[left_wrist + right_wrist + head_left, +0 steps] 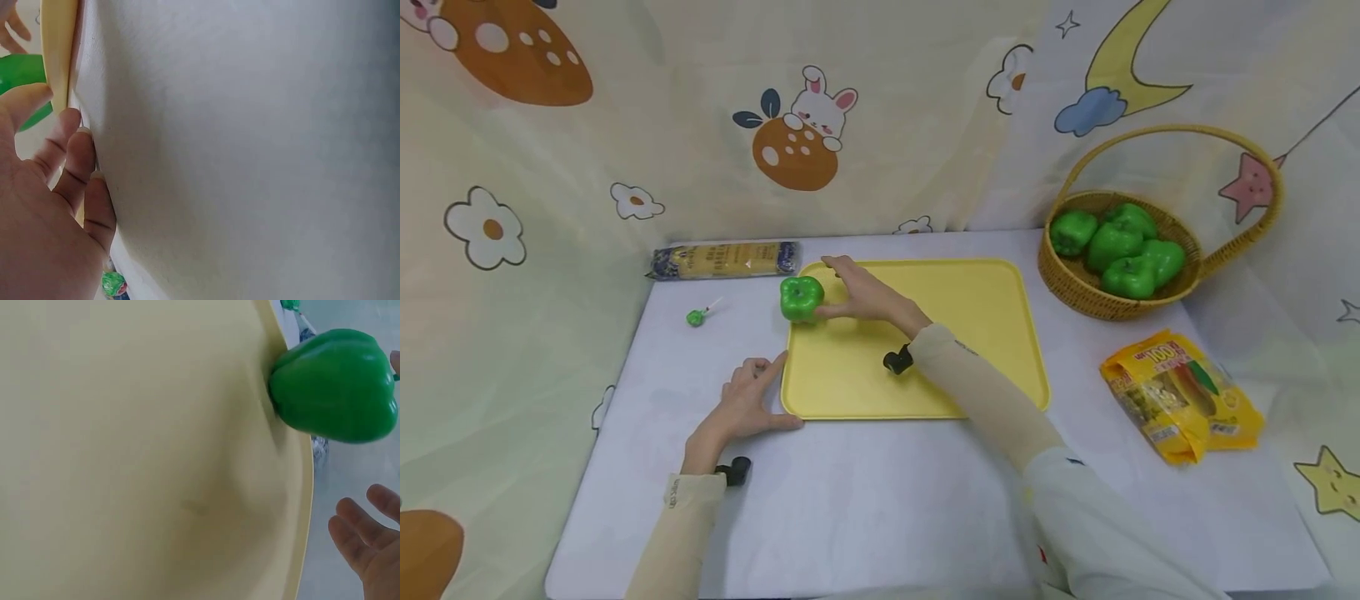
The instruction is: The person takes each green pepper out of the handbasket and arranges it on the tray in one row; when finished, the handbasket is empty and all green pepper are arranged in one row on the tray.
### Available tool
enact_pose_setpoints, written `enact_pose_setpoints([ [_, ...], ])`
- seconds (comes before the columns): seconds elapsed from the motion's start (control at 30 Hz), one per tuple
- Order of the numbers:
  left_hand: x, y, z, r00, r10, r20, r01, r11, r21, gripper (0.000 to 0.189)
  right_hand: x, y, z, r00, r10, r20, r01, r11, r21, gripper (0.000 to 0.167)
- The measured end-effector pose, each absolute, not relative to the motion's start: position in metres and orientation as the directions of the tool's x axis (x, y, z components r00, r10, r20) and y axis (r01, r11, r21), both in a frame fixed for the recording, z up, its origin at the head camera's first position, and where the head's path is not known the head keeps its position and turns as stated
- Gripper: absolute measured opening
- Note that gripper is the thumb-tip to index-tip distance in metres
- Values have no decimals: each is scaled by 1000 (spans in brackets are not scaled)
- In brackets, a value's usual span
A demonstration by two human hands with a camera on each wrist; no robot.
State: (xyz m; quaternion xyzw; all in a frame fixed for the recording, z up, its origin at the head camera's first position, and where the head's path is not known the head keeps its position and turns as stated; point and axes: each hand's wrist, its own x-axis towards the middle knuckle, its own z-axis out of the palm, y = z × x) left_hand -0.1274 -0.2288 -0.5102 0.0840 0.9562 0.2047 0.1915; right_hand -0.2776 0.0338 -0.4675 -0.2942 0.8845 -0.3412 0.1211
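A green bell pepper (801,298) stands at the left rim of a yellow tray (910,400), near its back corner. My right hand (868,293) is spread over the tray, its thumb right at the pepper's side. In the right wrist view, the other fingers (356,540) are apart from the pepper (334,387). My left hand (745,404) is at the tray's front left corner. Its index fingertip touches the left rim and its thumb lies along the front edge. In the left wrist view, the remaining fingers (78,159) rest loosely bent on the table.
A wicker basket (1075,292) with several green bell peppers stands at the back right. In front of it lie yellow snack bags (1180,396). A long yellow-and-blue packet (722,260) lies at the back left, with a green lollipop (696,317) before it. A patterned curtain (685,125) hangs behind the table.
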Motion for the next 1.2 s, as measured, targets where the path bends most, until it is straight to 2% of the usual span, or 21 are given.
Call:
enact_pose_setpoints([
  [0.53,-125,-228,-512,-912,252,-323,87,890,448,125,-250,122,-440,-849,-522,74,-419,582,-697,87],
  [0.93,-124,-232,-512,-914,254,-316,86,883,461,124,-244,194,-405,-879,-440,180,-444,623,-644,80],
  [1.2,-124,-230,-513,-912,257,-319,87,882,463,123,-238,247,-404,-928,-350,131,-350,691,-632,85],
])
